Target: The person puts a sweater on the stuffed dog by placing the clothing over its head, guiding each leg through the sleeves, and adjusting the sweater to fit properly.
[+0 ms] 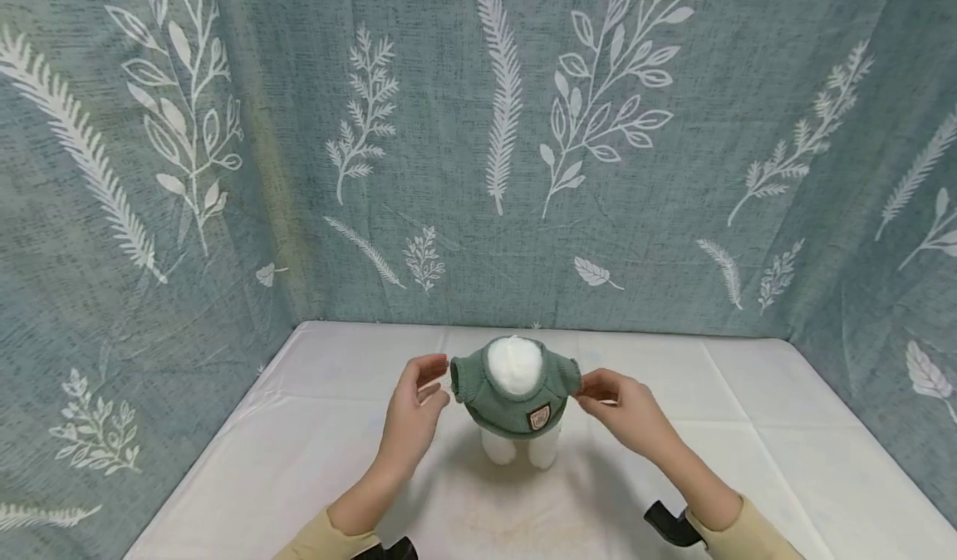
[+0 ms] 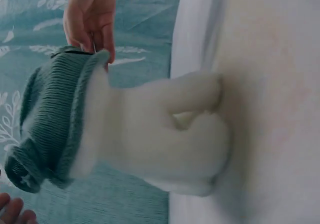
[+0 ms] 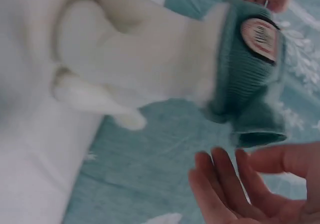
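A white plush toy [image 1: 516, 366] stands upright on the table, wearing a green knitted sweater [image 1: 499, 410] with a shield-shaped patch [image 1: 539, 416] on it. The white top of the toy shows through the neck opening. My left hand [image 1: 414, 415] is beside the left sleeve, fingers loosely bent and holding nothing; in the left wrist view only its fingertips [image 2: 17, 211] appear, apart from the cuff. At the other sleeve, my right hand [image 1: 626, 413] has its fingertips right by the cuff [image 3: 260, 138]. No cloth shows between the thumb and fingers in the right wrist view. The toy's legs [image 2: 195, 134] are bare below the sweater.
A white cloth covers the table [image 1: 359, 361]. Blue-green curtains [image 1: 449, 128] with white leaf patterns hang behind it and at both sides. Black straps or mounts [image 1: 670, 525] sit at both wrists, beside the beige sleeves [image 1: 325, 539].
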`<state>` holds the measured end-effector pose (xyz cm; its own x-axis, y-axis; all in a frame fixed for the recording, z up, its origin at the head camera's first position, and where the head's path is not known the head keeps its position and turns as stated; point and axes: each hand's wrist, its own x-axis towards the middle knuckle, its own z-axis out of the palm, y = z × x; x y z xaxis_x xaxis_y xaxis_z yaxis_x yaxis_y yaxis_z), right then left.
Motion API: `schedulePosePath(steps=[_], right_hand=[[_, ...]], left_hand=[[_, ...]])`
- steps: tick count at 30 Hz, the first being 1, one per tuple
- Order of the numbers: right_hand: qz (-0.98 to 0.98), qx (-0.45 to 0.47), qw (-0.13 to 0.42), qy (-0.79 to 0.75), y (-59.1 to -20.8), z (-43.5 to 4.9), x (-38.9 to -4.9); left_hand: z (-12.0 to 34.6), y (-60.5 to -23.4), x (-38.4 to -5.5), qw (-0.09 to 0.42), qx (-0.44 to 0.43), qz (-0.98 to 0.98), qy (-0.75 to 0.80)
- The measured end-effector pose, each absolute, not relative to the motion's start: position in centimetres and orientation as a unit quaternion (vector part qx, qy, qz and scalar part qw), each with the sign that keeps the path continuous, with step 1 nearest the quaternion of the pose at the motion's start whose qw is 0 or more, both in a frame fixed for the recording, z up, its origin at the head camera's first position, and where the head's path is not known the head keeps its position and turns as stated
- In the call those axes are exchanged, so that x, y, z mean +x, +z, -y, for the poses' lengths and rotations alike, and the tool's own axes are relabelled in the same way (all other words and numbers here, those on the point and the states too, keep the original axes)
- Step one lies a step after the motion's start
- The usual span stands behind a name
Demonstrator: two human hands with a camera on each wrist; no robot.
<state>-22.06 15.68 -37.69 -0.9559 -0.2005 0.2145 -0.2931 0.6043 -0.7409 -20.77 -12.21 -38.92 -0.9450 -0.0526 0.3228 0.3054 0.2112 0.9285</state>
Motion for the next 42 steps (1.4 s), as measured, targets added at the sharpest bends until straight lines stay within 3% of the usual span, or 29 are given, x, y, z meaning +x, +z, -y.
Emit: schedulePosePath(steps=[4, 8, 13, 19, 27, 42], right_hand=[[0.877, 0.133, 0.130, 0.444, -36.0, -15.4, -22.2], [0.858, 0.196, 0.178, 0.441, -35.2, -14.4, -22.4], [0.842, 0.270, 0.213, 0.416, -35.1, -12.6, -22.9], [0.844, 0.288, 0.226, 0.392, -35.5, -11.7, -23.6], [0.850, 0.287, 0.217, 0.385, -36.2, -11.9, -23.7], [0.863, 0.232, 0.189, 0.408, -37.5, -12.6, -23.3]], left_hand=[[11.9, -37.7, -21.2, 0.267, -0.146, 0.765, -0.568], [11.0, -36.9, -21.7, 0.295, -0.195, 0.776, -0.523], [9.6, -36.9, -22.1, 0.266, -0.209, 0.787, -0.515], [9.2, -37.4, -22.2, 0.233, -0.196, 0.785, -0.539], [9.8, -37.8, -21.8, 0.210, -0.161, 0.791, -0.551], [10.5, -39.1, -21.8, 0.116, -0.106, 0.779, -0.607]])
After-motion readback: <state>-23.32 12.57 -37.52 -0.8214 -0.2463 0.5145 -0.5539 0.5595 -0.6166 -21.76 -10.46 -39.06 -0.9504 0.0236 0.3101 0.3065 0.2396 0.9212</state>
